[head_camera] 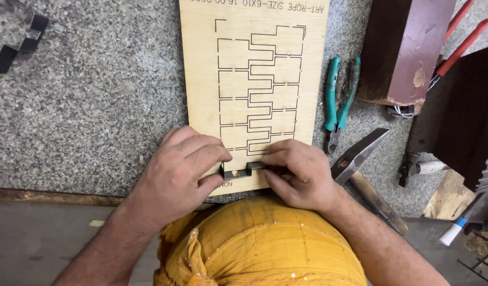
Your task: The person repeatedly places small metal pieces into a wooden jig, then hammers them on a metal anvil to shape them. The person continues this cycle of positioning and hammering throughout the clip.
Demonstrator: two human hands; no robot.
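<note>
Both hands, the left hand (pixel 175 169) and the right hand (pixel 299 172), pinch a bent metal strip (pixel 244 170) with their fingers on the wooden board (pixel 201 79), which lies on the stone tabletop (pixel 96 106). Green pliers (pixel 339 98) lie near.

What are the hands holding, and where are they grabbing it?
Both hands pinch a bent metal strip against the wooden board: left hand at its left end, right hand at its right end.

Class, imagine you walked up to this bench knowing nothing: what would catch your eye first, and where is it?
First, the plywood board with a stepped pattern of cut slots, lying on the stone bench. At its near edge the left hand and right hand press a bent metal strip onto it. To the right lie teal pliers and a hammer.
</note>
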